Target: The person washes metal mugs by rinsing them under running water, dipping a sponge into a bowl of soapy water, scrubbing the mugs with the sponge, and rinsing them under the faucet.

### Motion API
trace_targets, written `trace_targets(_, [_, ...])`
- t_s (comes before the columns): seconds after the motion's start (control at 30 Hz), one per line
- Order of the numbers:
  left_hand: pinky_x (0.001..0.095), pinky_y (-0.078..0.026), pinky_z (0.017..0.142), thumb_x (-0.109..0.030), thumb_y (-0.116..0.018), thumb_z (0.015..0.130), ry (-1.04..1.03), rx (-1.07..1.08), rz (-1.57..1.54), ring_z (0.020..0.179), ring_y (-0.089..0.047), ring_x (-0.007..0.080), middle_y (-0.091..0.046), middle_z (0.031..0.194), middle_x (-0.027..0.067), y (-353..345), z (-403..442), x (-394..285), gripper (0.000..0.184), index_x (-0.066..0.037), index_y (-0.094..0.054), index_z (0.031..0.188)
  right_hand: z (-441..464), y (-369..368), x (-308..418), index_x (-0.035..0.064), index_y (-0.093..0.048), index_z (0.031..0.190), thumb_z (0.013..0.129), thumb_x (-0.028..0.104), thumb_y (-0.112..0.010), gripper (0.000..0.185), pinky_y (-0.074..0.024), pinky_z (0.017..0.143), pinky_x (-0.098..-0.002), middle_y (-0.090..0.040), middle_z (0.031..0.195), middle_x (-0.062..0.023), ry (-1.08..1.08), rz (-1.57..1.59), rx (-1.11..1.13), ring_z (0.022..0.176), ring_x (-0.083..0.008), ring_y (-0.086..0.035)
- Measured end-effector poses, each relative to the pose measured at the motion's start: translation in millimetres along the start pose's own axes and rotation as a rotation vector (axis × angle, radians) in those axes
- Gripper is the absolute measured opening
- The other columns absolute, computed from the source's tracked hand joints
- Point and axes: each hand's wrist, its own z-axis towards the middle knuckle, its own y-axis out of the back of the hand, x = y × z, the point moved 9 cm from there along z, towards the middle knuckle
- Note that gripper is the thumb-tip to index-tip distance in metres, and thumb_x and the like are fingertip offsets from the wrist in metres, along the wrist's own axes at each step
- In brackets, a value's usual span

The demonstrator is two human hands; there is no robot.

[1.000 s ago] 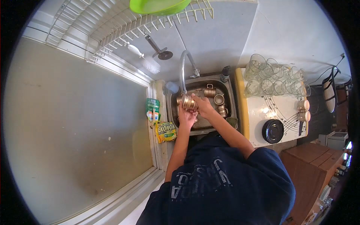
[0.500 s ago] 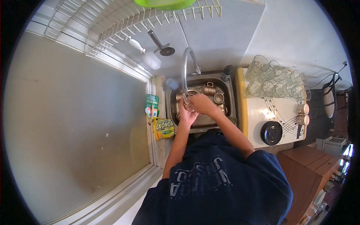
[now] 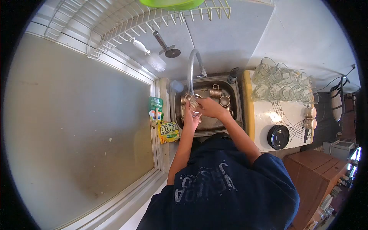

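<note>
Mug (image 3: 194,102) is just below the tap (image 3: 190,73), over the sink (image 3: 209,123); the left hand (image 3: 190,118) and right hand (image 3: 210,107) both have their grip around it. Other mugs (image 3: 215,92) sit in the sink near them. Glasses (image 3: 262,91) crowd the surface (image 3: 264,119) to the right; a yellow packet (image 3: 168,132) lies left of the sink.

"EKONO…" on yellow packet (image 3: 168,137); green pouch (image 3: 156,102) lettering too small; shirt (image 3: 245,199) print faded.

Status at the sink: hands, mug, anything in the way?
Left hand, right hand on mug, near faucet. Other mugs in sink. No obvious obstruction.
</note>
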Motion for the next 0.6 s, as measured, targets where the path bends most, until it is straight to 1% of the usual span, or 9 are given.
trace_targets(0.07, [0.0373,-0.053,0.078,-0.042,-0.057,0.091,-0.020,-0.059,0.060,0.091,-0.062,0.0186,-0.066,0.098,0.0032,7,-2,0,0.033,-0.013,-0.062,0.105,1,3,-16,0.0011,-0.062,0.100,0.083,0.026,-0.063,0.030,-0.0495,0.075,-0.0439,-0.064,0.092,-0.0245,-0.013,0.008,0.035,0.087,-0.0405,-0.062])
trace_targets(0.17, [0.0463,-0.055,0.076,-0.039,-0.057,0.091,-0.076,-0.211,0.124,0.092,-0.060,0.0268,-0.061,0.105,0.0081,20,-10,-3,0.036,-0.009,-0.055,0.111,24,-1,-50,-0.0010,-0.061,0.110,0.087,0.030,-0.059,0.039,-0.0490,0.085,-0.0439,-0.064,0.104,-0.0261,0.212,0.058,-0.083,0.096,-0.0388,-0.062])
trace_targets(0.23, [0.0457,-0.057,0.071,-0.039,-0.060,0.089,-0.059,-0.361,0.130,0.092,-0.061,0.0308,-0.058,0.107,0.0124,56,-1,1,0.040,-0.008,-0.053,0.112,43,2,-97,-0.0027,-0.053,0.125,0.093,0.030,-0.053,0.045,-0.0458,0.093,-0.0447,-0.059,0.121,-0.0246,-0.197,0.587,-0.212,0.110,-0.0352,-0.059])
trace_targets(0.27, [0.0443,-0.058,0.071,-0.041,-0.063,0.087,-0.043,-0.388,0.130,0.090,-0.062,0.0305,-0.058,0.106,0.0133,70,6,6,0.042,-0.008,-0.053,0.112,39,-1,-95,-0.0082,-0.042,0.132,0.100,0.036,-0.041,0.055,-0.0430,0.098,-0.0490,-0.050,0.132,-0.0242,-0.435,1.045,-0.170,0.119,-0.0353,-0.053])
trace_targets(0.3, [0.0443,-0.058,0.071,-0.041,-0.063,0.087,-0.043,-0.381,0.132,0.090,-0.062,0.0305,-0.058,0.106,0.0133,86,15,8,0.042,-0.008,-0.053,0.112,47,0,-98,-0.0082,-0.042,0.132,0.100,0.036,-0.041,0.055,-0.0430,0.098,-0.0490,-0.050,0.132,-0.0242,-0.432,1.043,-0.177,0.119,-0.0353,-0.053])
trace_targets(0.37, [0.0453,-0.058,0.066,-0.041,-0.074,0.079,-0.018,-0.252,0.168,0.089,-0.062,0.0319,-0.051,0.116,0.0184,99,32,14,0.077,-0.006,-0.029,0.130,75,-16,-104,-0.0109,-0.028,0.137,0.102,0.044,-0.028,0.065,-0.0417,0.101,-0.0506,-0.044,0.138,-0.0251,-0.444,2.187,-0.175,0.123,-0.0361,-0.050])
trace_targets(0.4, [0.0436,-0.058,0.063,-0.040,-0.074,0.079,-0.060,-0.345,0.202,0.090,-0.062,0.0317,-0.051,0.116,0.0181,90,17,6,0.077,-0.006,-0.028,0.131,79,-9,-101,-0.0156,-0.023,0.136,0.101,0.051,-0.019,0.075,-0.0421,0.102,-0.0474,-0.046,0.135,-0.0253,-0.491,2.440,-0.266,0.122,-0.0343,-0.051])
trace_targets(0.5, [0.0433,-0.058,0.063,-0.039,-0.074,0.080,-0.141,-0.375,0.257,0.090,-0.063,0.0312,-0.051,0.117,0.0175,78,2,-9,0.078,-0.005,-0.027,0.132,84,-20,-114,-0.0132,-0.019,0.139,0.101,0.050,-0.019,0.073,-0.0412,0.104,-0.0452,-0.046,0.135,-0.0259,-0.242,2.640,-0.387,0.123,-0.0333,-0.051])
trace_targets(0.6, [0.0423,-0.059,0.064,-0.036,-0.073,0.081,-0.172,-0.389,0.283,0.090,-0.063,0.0310,-0.051,0.118,0.0178,61,-11,-18,0.075,-0.004,-0.028,0.133,65,-8,-101,-0.0114,-0.023,0.139,0.101,0.049,-0.019,0.071,-0.0402,0.105,-0.0451,-0.048,0.135,-0.0242,-0.200,2.755,-0.467,0.124,-0.0327,-0.050])
